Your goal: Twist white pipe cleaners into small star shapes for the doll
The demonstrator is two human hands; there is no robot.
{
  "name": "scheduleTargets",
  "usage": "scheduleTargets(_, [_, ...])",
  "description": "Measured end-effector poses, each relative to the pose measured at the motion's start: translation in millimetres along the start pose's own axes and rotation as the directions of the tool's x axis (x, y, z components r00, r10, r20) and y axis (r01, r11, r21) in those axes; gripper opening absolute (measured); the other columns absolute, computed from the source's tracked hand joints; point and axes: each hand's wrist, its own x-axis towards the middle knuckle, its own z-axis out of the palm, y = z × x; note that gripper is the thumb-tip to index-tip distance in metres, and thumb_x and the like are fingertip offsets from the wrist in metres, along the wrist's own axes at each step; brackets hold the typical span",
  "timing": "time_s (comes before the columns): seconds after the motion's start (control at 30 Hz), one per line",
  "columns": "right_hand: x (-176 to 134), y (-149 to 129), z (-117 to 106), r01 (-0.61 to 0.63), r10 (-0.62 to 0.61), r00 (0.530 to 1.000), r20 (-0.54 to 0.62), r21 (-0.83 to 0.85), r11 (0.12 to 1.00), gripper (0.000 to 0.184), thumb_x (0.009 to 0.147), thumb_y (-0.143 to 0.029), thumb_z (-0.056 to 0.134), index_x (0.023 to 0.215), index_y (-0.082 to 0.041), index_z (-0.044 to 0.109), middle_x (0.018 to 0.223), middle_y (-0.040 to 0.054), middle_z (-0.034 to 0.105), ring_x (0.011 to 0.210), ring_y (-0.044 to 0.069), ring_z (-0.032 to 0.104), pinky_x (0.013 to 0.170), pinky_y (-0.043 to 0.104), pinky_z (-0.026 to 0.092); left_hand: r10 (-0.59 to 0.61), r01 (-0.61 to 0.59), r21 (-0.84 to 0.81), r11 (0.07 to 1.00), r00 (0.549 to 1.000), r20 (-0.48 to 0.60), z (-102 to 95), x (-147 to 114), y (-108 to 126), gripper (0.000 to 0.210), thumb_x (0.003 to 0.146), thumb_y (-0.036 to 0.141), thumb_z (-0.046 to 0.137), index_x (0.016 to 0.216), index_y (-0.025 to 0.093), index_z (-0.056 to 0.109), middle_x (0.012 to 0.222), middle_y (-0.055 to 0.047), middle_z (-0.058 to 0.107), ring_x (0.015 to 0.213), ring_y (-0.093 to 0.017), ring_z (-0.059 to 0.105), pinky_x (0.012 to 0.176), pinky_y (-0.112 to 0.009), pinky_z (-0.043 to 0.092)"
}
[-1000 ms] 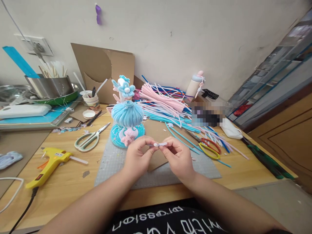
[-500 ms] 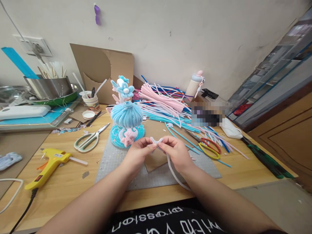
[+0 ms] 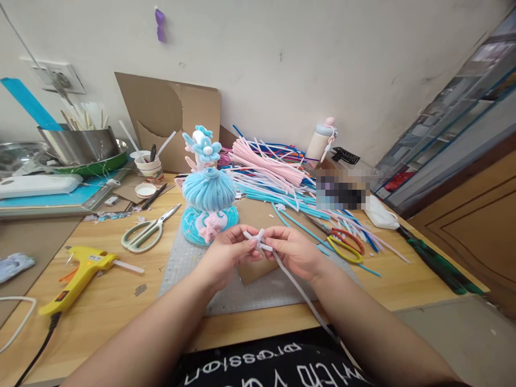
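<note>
A white pipe cleaner (image 3: 296, 284) is bent into a small crossed, star-like shape at one end, and its long tail runs down toward my shirt. My left hand (image 3: 236, 250) pinches the crossed part from the left between thumb and fingers. On the other side, my right hand (image 3: 292, 250) grips the same piece close to where the tail leaves it. Both hands hover over a grey cutting mat (image 3: 226, 301) and a piece of brown cardboard (image 3: 256, 271). Just beyond my left hand stands a blue fuzzy pipe-cleaner figure (image 3: 209, 191) with flowers and a pink star.
Scissors (image 3: 147, 234) and a yellow glue gun (image 3: 80, 274) lie at left. Red-and-yellow-handled scissors (image 3: 346, 244) rest at right. A heap of coloured pipe cleaners (image 3: 270, 172) spreads along the back, near a bottle (image 3: 321, 141) and a paper cup (image 3: 151, 169).
The fingers have shifted on the white pipe cleaner, and its crossed ends now show more plainly. Its tail hangs straighter, reaching lower over my shirt.
</note>
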Motion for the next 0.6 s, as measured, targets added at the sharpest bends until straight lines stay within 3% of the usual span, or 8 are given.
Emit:
scheduleTargets(0.17, [-1,5,7,0.069,-0.068,0.997,-0.04,0.039,0.997,0.016,0.067,-0.025,0.077,0.077,-0.017,0.067,0.071,0.0008,0.066,0.059,0.009,0.056,0.056,0.022,0.041,-0.003,0.004,-0.065,0.998,1.0,0.016,-0.3,-1,0,0.023,0.069,0.021,0.074,0.086,0.014,0.06,0.073,-0.002,0.065,0.061,-0.009,0.062,0.066,-0.024,0.055])
scheduleTargets(0.47, [0,18,11,0.234,-0.246,0.965,-0.086,-0.128,0.964,0.025,0.069,-0.029,0.075,0.089,-0.02,0.065,0.077,0.0015,0.065,0.061,0.01,0.054,0.052,0.022,0.041,0.042,-0.049,-0.115,0.992,0.997,-0.061,2.3,0,-2,0.025,0.065,0.021,0.077,0.082,0.014,0.059,0.071,-0.001,0.068,0.06,-0.009,0.063,0.066,-0.025,0.055])
scheduleTargets(0.6, [1,20,9,0.245,-0.278,0.948,-0.156,-0.204,0.948,0.021,0.073,-0.035,0.07,0.084,-0.018,0.064,0.063,-0.0016,0.059,0.052,0.008,0.046,0.048,0.022,0.036,0.041,-0.04,0.008,0.999,0.998,-0.053,2.4,-1,-3,0.026,0.067,0.027,0.076,0.083,0.017,0.059,0.075,-0.002,0.07,0.066,-0.015,0.067,0.065,-0.028,0.053])
